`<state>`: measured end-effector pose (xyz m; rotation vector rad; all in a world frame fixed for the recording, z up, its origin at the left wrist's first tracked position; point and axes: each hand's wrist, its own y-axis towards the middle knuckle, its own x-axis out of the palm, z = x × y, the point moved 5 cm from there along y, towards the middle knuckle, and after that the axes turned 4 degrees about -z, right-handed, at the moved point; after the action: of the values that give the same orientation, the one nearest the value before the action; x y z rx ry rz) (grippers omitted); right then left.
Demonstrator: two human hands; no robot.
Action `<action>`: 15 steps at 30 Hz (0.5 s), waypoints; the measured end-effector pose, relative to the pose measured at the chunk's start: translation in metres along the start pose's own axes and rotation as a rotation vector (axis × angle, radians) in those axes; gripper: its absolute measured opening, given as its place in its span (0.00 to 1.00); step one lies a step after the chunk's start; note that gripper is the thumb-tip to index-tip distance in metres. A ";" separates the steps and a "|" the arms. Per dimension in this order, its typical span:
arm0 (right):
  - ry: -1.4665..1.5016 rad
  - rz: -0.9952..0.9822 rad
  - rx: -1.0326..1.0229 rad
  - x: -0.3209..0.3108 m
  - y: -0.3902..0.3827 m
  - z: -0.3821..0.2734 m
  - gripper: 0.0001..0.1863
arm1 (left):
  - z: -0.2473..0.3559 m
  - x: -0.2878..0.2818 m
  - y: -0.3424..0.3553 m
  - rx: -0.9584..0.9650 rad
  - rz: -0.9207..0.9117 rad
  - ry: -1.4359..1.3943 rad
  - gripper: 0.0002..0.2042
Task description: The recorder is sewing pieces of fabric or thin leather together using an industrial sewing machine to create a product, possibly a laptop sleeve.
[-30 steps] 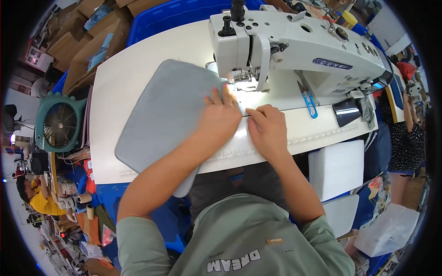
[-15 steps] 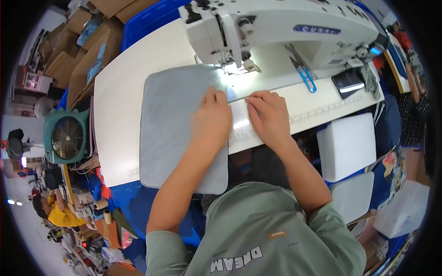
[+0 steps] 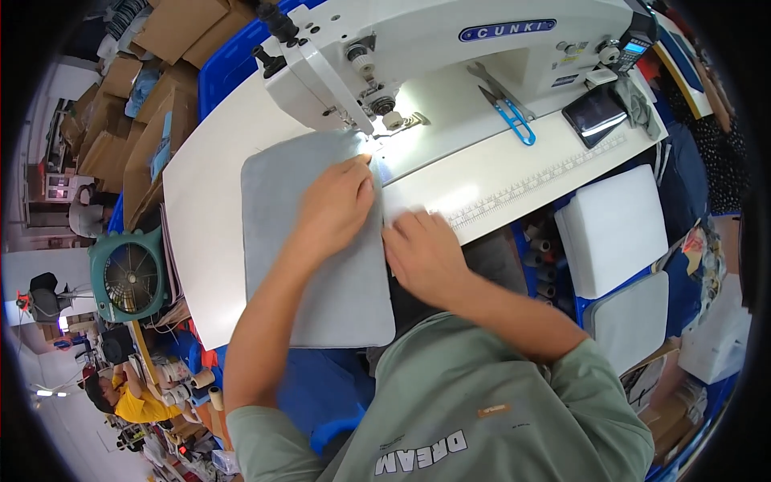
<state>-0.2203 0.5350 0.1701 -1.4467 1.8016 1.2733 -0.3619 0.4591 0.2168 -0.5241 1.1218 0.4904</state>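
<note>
A grey rectangular padded fabric panel with rounded corners lies on the white sewing table, its near end hanging over the front edge. Its far right corner reaches the lit needle area of a white sewing machine. My left hand is on the panel close to the presser foot, fingers bent and gripping near its right edge. My right hand is beside that edge, lower down, its thumb by the panel. Motion smears its fingertips, so I cannot tell whether they grip.
Blue-handled snips, a spanner and a black phone lie on the table right of the needle. A ruler strip runs along the front. Stacked white panels stand to the right, a green fan to the left.
My left hand has moved forward along the panel to near the presser foot. My right hand has come left and nearer me, to the panel's edge. The view has shifted too.
</note>
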 end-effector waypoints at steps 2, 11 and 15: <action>0.136 -0.027 0.075 -0.010 -0.040 -0.014 0.09 | -0.009 0.004 -0.002 0.148 0.087 -0.002 0.10; 1.560 -0.581 0.685 0.039 -0.075 -0.005 0.18 | -0.002 0.022 -0.001 0.321 0.296 0.225 0.17; 1.574 -0.638 0.623 0.021 -0.090 0.042 0.18 | 0.019 0.036 0.004 0.262 0.325 0.371 0.18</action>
<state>-0.1494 0.5622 0.1025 -2.4386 1.7834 -1.0303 -0.3378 0.4777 0.1899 -0.2046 1.6150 0.5287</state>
